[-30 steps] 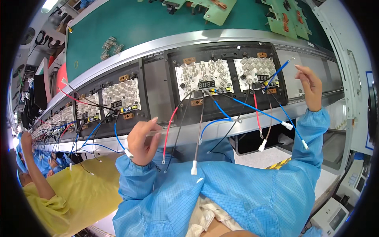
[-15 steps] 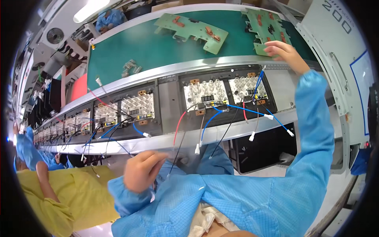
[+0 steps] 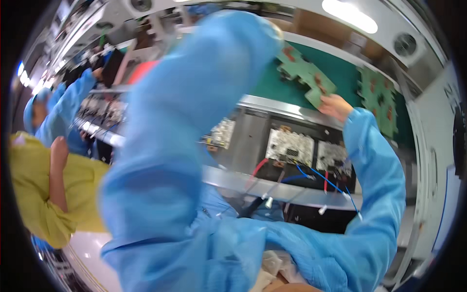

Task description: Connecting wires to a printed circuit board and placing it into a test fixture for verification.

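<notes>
My right hand (image 3: 335, 107) pinches the near corner of a green circuit board (image 3: 316, 83), a jagged panel with brown parts. I cannot tell whether the board is lifted off the green mat (image 3: 348, 63). My left arm, in a blue sleeve (image 3: 165, 126), reaches up and forward across the view, blurred. Its cuff stops by the board's far left end, and the left hand itself is hidden. A second green circuit board (image 3: 378, 100) lies to the right. Nearer to me, two white circuit boards (image 3: 290, 146) (image 3: 333, 158) sit in a black fixture, with red and blue wires hanging forward.
A metal rail (image 3: 277, 106) separates the mat from the line of fixtures. Another white board (image 3: 221, 134) shows beside my left sleeve. At left are a person in a yellow garment (image 3: 58, 190) and one in blue (image 3: 63, 112). A white cabinet (image 3: 440, 141) stands at right.
My right hand has come to the corner of the left green board and grips it. My left arm has swung up from near my body to the far side. The view has shifted and turned.
</notes>
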`<control>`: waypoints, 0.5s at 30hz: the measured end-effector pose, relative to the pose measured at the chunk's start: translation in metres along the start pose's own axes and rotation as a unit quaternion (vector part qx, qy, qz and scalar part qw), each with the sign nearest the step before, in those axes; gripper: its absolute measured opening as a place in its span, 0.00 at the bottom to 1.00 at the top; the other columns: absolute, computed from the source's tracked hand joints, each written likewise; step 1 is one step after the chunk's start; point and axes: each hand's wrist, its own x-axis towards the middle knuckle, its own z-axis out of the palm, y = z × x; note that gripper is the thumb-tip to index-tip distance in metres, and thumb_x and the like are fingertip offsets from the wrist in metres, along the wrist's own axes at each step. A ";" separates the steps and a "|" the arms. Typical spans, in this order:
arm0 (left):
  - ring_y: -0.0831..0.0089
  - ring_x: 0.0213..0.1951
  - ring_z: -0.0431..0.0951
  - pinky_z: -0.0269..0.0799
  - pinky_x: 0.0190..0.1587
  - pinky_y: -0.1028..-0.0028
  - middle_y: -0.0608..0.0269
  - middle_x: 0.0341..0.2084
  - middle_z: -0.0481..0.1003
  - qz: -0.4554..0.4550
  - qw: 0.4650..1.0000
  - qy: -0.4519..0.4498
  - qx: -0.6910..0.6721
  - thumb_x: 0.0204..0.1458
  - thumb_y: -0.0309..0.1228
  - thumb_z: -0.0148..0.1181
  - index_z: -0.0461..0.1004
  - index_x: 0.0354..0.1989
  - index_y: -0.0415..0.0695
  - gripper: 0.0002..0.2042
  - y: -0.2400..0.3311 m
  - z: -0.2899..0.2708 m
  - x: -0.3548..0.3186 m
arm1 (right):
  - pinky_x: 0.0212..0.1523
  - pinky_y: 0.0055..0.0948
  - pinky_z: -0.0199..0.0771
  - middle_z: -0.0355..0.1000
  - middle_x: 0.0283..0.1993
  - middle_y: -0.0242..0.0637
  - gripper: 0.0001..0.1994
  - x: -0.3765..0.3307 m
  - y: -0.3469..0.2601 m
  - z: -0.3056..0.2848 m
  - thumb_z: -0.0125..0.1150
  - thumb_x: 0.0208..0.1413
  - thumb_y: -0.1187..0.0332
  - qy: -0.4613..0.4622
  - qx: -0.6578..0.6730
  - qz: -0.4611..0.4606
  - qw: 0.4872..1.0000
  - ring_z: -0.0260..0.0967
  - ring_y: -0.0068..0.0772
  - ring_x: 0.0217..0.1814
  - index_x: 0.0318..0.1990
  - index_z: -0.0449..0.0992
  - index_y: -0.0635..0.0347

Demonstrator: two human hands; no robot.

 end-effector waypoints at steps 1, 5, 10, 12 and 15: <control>0.56 0.48 0.72 0.67 0.52 0.63 0.49 0.46 0.72 -0.029 0.999 -0.038 -0.015 0.55 0.40 0.49 0.68 0.53 0.40 0.21 -0.025 0.005 0.002 | 0.43 0.28 0.73 0.69 0.43 0.35 0.13 -0.006 0.000 0.000 0.53 0.59 0.65 0.040 0.005 -0.006 0.999 0.69 0.29 0.42 0.48 0.65 0.60; 0.57 0.48 0.73 0.67 0.51 0.64 0.49 0.46 0.72 -0.175 0.964 -0.181 -0.090 0.52 0.43 0.52 0.69 0.52 0.41 0.22 -0.128 0.025 -0.030 | 0.38 0.26 0.71 0.70 0.43 0.32 0.13 -0.022 -0.003 -0.033 0.49 0.60 0.65 0.023 0.006 -0.006 1.000 0.69 0.24 0.37 0.51 0.64 0.55; 0.59 0.48 0.73 0.68 0.51 0.66 0.51 0.46 0.73 -0.286 0.867 -0.336 -0.232 0.48 0.46 0.55 0.71 0.50 0.43 0.24 -0.152 0.083 -0.016 | 0.39 0.27 0.69 0.68 0.52 0.30 0.17 -0.028 -0.022 -0.039 0.48 0.60 0.61 0.034 -0.018 -0.023 0.999 0.68 0.25 0.48 0.54 0.62 0.52; 0.60 0.47 0.74 0.68 0.51 0.66 0.51 0.46 0.73 -0.296 0.829 -0.383 -0.282 0.47 0.48 0.56 0.72 0.50 0.43 0.25 -0.133 0.095 0.019 | 0.41 0.28 0.68 0.68 0.51 0.28 0.17 -0.038 -0.026 -0.015 0.48 0.60 0.60 0.061 -0.023 -0.027 0.998 0.68 0.23 0.48 0.56 0.62 0.51; 0.61 0.47 0.74 0.68 0.50 0.67 0.52 0.46 0.73 -0.214 0.801 -0.449 -0.332 0.45 0.50 0.58 0.73 0.49 0.44 0.26 -0.060 0.086 0.101 | 0.45 0.33 0.66 0.68 0.47 0.26 0.23 -0.028 -0.003 -0.045 0.47 0.61 0.60 0.075 -0.035 -0.030 0.996 0.67 0.21 0.45 0.63 0.56 0.47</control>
